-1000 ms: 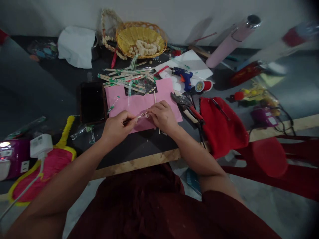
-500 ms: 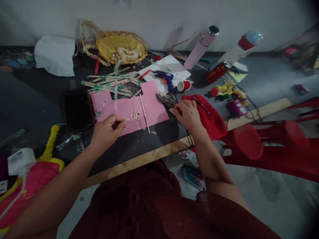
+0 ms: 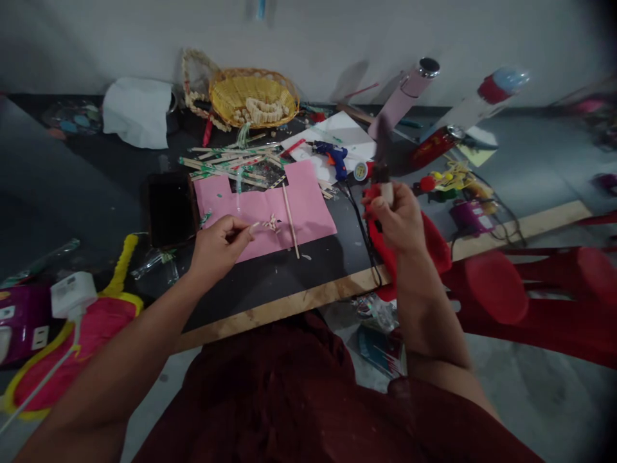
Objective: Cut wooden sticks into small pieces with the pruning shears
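Over the pink paper (image 3: 313, 202), my left hand (image 3: 222, 245) pinches a small pale stick piece (image 3: 254, 227). Beside its fingertips a little pile of cut stick pieces (image 3: 272, 223) lies on the paper. One long pale stick (image 3: 291, 222) rests across the paper to the right of the pile. My right hand (image 3: 399, 218) is raised above a red cloth (image 3: 434, 239), wrapped round the handles of pliers (image 3: 382, 151) whose dark, blurred jaws point up toward the wall.
Behind the paper lie wrapped sticks (image 3: 226, 161), a yellow basket (image 3: 253, 96) and a blue glue gun (image 3: 332, 156). A phone (image 3: 171, 209) is at the left. Bottles, including a pink one (image 3: 405, 96), stand at the back right. A cable crosses the wooden table edge (image 3: 308, 299).
My right hand has lifted the pliers off the table and turned them upright. My left hand stays by the pile with its piece. The whole view has shifted slightly.
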`<state>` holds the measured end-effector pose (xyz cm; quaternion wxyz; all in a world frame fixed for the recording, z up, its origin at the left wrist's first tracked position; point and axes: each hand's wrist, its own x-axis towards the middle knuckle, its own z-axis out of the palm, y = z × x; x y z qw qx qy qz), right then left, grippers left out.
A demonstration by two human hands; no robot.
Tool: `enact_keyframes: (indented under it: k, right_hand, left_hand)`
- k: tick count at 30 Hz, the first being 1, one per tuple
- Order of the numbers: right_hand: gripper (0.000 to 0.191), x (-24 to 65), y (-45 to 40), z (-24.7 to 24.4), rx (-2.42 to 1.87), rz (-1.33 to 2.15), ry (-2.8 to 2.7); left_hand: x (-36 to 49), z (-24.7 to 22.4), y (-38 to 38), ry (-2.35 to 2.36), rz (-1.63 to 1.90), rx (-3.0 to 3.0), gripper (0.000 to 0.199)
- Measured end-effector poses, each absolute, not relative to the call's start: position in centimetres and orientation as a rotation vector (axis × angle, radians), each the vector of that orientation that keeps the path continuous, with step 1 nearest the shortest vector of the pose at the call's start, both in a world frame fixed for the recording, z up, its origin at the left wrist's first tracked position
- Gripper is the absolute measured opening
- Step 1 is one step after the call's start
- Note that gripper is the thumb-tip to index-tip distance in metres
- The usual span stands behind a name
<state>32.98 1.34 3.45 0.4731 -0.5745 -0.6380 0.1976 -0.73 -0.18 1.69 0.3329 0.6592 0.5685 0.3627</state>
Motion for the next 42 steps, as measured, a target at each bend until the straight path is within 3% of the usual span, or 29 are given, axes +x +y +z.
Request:
enact_keyframes:
  k: [4, 6, 10, 13, 22, 42]
  right_hand:
    - [0.024, 30.0, 0.9, 5.0, -1.278, 0.990, -1.410]
    - [0.021, 28.1, 1.0, 5.1, -1.215, 1.055, -1.512]
    - [0.049, 24.9, 1.9, 4.6, -1.129, 0.731, -1.994]
    - [0.056, 23.3, 2.8, 3.7, -1.175, 0.428, -2.279]
    - [0.051, 22.0, 2.7, 1.1, -1.258, 0.245, -2.550]
    - [0.036, 21.6, 1.9, 1.2, -1.196, 0.389, -2.509]
  left_hand:
    - [-0.7, 2.3, -0.2, 1.455, 1.037, 1.566, 0.012]
    - [-0.8, 2.4, 0.0, 1.405, 1.094, 1.446, 0.013]
    - [-1.2, 2.4, 0.6, 1.225, 1.257, 1.174, 0.012]
    - [-1.5, 2.5, 1.0, 1.133, 1.332, 1.044, 0.015]
    - [-1.6, 2.3, 1.4, 1.128, 1.316, 1.003, 0.023]
    - [-1.2, 1.9, 0.9, 1.103, 1.191, 1.103, 0.025]
